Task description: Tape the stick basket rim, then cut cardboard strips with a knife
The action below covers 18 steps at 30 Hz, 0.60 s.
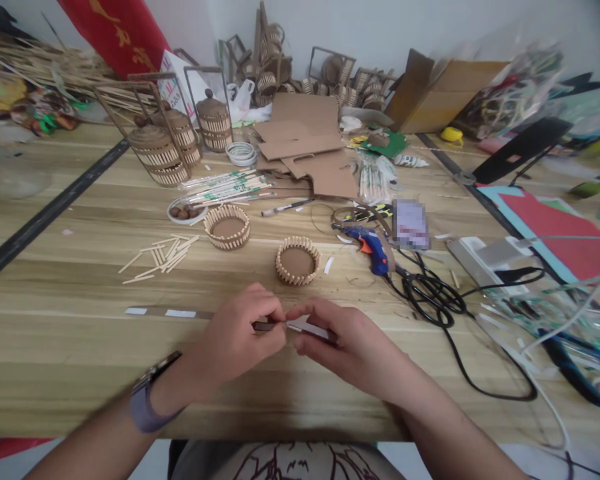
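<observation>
A narrow brown strip (pixel 206 315) with white rectangular pieces (pixel 181 313) on it runs leftward over the table from under my left hand (pixel 243 327). That hand is closed, thumb and fingers pinching a dark section of the strip. My right hand (pixel 353 337) is closed as well, gripping a pale length (pixel 313 328) at its fingertips; whether it is one piece with the dark strip I cannot tell. The fingertips of both hands almost meet. Just beyond them stands a small round basket (pixel 298 265) of short upright sticks, and a wider one (pixel 227 230) sits behind it, to the left.
Loose short sticks (pixel 163 257) lie at the left. A blue glue gun (pixel 373 248), scissors (pixel 430 293) and black cables are on the right, near a white power strip (pixel 473 263). Cardboard sheets (pixel 305 130) and lidded handled baskets (pixel 213 123) stand farther back.
</observation>
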### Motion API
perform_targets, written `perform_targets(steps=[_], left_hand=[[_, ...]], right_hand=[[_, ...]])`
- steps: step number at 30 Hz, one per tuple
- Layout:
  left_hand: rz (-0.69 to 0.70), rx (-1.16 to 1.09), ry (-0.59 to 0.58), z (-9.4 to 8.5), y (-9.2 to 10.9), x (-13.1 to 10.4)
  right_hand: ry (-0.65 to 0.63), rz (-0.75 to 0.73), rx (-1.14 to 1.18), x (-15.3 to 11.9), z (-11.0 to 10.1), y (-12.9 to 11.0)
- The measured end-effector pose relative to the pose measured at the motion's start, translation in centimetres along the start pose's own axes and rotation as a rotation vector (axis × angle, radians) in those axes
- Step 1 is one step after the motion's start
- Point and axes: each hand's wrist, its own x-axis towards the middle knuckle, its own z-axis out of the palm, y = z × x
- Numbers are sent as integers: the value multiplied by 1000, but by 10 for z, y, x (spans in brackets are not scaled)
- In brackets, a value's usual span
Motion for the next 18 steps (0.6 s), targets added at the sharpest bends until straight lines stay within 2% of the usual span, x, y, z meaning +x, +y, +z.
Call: perform_targets(steps=[10,18], left_hand=[[21,-12,7,1,-1,-1],[77,-6,83,4,-1,-2]], right_hand=[[-58,57,53,-1,-1,-7],[-14,-12,-88,-3,1,-2]])
